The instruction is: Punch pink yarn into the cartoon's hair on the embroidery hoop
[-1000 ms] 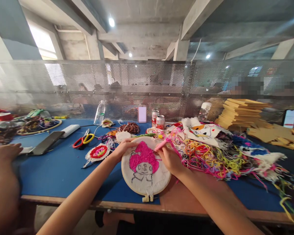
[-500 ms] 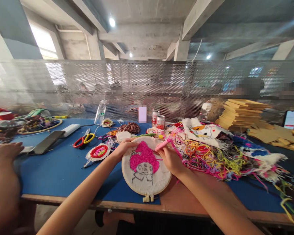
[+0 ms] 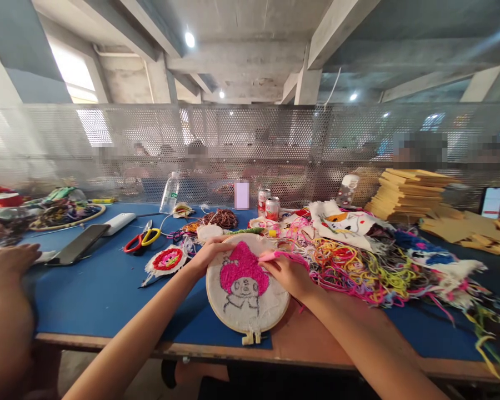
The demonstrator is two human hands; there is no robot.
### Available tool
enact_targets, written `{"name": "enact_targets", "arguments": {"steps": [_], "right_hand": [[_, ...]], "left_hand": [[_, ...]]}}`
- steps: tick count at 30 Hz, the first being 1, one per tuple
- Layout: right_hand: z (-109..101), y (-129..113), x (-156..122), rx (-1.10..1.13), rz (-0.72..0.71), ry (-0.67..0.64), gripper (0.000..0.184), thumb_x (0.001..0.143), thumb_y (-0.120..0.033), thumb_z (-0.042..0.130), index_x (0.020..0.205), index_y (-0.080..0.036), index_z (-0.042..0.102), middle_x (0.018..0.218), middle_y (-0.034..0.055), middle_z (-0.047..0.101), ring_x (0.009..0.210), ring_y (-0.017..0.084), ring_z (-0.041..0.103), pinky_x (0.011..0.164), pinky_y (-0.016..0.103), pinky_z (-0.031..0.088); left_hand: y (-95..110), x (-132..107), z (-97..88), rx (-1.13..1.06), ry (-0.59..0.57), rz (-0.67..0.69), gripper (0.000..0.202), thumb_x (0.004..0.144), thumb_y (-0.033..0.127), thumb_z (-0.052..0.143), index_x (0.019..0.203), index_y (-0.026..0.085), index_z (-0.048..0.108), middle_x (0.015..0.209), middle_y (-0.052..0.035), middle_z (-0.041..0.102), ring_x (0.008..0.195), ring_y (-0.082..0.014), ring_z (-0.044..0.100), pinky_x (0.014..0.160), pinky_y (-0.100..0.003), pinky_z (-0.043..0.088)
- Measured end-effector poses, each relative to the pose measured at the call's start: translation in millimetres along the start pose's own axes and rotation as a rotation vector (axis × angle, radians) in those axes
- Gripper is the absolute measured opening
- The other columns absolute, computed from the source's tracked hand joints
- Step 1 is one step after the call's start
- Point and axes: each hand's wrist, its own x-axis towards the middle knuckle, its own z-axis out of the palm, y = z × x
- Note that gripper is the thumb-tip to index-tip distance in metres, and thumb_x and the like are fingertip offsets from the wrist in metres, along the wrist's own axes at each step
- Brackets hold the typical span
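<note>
An embroidery hoop point(image 3: 275, 316) stretched with white cloth rests tilted at the table's front edge, its screw clamp toward me. Looped pink stitching point(image 3: 244, 268) fills the hood of a character outlined in dark grey. Closed on the hoop's upper left rim is my left hand point(image 3: 208, 255), its far fingertips hidden behind the frame. My right hand point(image 3: 288, 273) pinches a pink punch needle point(image 3: 268, 256) over the right side of the hood. The needle's tip is too small to make out. Pink yarn point(image 3: 295, 257) trails from the tool to the right.
A tangled yarn heap point(image 3: 350, 266) lies right of the hoop. Red-yellow scissors point(image 3: 142, 240), a round stitched patch point(image 3: 166, 259) and a dark phone point(image 3: 79, 244) lie left. Behind stand drink cans point(image 3: 272, 209) and a bottle point(image 3: 170, 191). Another person's hand point(image 3: 10, 255) is far left.
My right hand has moved slightly left over the pink stitching, and the punch needle has tipped lower toward the cloth. My left hand and the hoop stay nearly where they were.
</note>
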Motion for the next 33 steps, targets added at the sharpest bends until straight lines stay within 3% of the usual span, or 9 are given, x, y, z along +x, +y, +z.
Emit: {"name": "enact_targets", "arguments": {"steps": [3,7,16,22,33], "right_hand": [[-1.7,-2.7,1.5,-0.055,-0.082,-0.022,0.012,0.089,-0.026,0.047,0.089,-0.023,0.059,0.091,0.0011,0.068,0.086,0.015,0.064,0.078,0.028,0.047],[-2.9,-6.9,3.2,-0.092,-0.061,-0.045,0.013,0.089,-0.024,0.046,0.087,-0.022,0.059,0.088,0.0010,0.068,0.084,0.015,0.062,0.076,0.028,0.045],[-3.1,-4.4,2.1,0.147,0.177,-0.157,0.012,0.088,-0.023,0.046,0.082,-0.023,0.057,0.079,-0.0032,0.064,0.074,0.013,0.061,0.068,0.023,0.046],[-2.2,-2.9,2.3,0.136,0.258,-0.068,0.012,0.088,-0.029,0.046,0.084,-0.023,0.055,0.080,-0.0014,0.065,0.072,0.015,0.062,0.067,0.025,0.046],[-1.5,1.9,0.6,0.185,0.122,0.048,0.006,0.086,-0.026,0.052,0.086,-0.022,0.056,0.087,0.0002,0.066,0.077,0.014,0.063,0.069,0.025,0.048]], "left_hand": [[-0.6,0.4,0.1,-0.009,-0.004,0.003,0.047,0.064,0.021,0.070,0.109,0.011,0.063,0.070,-0.0064,0.069,0.054,-0.0145,0.061,0.052,-0.021,0.045],[-1.2,2.3,-0.5,0.000,0.015,-0.021,0.043,0.062,0.020,0.070,0.104,0.010,0.066,0.066,-0.0051,0.068,0.050,-0.0133,0.059,0.049,-0.020,0.044],[-5.3,4.1,-1.6,0.014,0.036,-0.037,0.040,0.064,0.019,0.068,0.102,0.009,0.066,0.062,-0.0046,0.067,0.047,-0.0128,0.058,0.045,-0.020,0.043],[-2.3,2.8,-0.9,0.017,0.018,-0.025,0.043,0.064,0.020,0.069,0.106,0.009,0.065,0.061,-0.0046,0.067,0.045,-0.0126,0.058,0.044,-0.019,0.043],[-2.6,1.1,-2.7,0.002,-0.014,0.003,0.043,0.065,0.023,0.070,0.106,0.012,0.065,0.063,-0.0033,0.067,0.047,-0.0123,0.059,0.047,-0.019,0.044]]}}
